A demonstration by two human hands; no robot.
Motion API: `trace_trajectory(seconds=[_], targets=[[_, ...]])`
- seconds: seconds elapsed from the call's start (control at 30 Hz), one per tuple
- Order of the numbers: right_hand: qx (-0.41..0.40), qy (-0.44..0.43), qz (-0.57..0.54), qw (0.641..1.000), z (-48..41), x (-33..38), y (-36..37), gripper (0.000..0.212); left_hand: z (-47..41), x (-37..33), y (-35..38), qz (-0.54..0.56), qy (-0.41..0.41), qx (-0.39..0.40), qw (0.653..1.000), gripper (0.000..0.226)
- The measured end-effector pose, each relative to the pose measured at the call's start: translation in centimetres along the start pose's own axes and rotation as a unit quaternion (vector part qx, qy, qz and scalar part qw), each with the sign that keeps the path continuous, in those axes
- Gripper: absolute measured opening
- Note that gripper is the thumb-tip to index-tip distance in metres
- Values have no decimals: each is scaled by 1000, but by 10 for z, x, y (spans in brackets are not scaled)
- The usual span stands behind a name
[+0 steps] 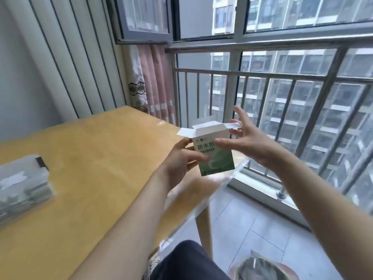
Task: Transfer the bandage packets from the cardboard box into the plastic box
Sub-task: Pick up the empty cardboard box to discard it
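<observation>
In the head view, the left hand (182, 158) grips the carton (214, 152) by its left side, holding it upright in the air above the table's (90, 158) right edge, near the far right corner. The top flaps stand open. The right hand (248, 142) is spread, fingers loose around the carton's right side and top, grasping nothing. No packets show; the inside is hidden. The plastic box (24, 182) sits well apart at the table's left edge, lid seemingly shut. Best to steady the carton firmly, pinch the packets together from the mouth, and open the plastic box first.
</observation>
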State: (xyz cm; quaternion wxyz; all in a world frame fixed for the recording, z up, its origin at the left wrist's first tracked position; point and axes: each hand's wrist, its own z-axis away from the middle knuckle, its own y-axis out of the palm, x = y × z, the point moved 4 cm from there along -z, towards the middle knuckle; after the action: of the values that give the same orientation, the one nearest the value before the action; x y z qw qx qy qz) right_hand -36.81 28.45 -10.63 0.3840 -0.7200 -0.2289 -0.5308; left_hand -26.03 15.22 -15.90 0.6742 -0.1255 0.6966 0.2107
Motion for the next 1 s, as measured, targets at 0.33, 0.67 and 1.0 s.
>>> trace_trajectory(seconds=[0.33,0.67,1.0], targets=[[-218,148,-176,948,99,-141,-150,61,-37,85,190,-98,-89,129,983,60],[-157,380,-227,883,149,-344,-133,30,-54,260,217,-195,-320,119,919,15],[-102,517,-218,821,209,-460,-60,46,-15,383,217,-296,-453,153,827,34]])
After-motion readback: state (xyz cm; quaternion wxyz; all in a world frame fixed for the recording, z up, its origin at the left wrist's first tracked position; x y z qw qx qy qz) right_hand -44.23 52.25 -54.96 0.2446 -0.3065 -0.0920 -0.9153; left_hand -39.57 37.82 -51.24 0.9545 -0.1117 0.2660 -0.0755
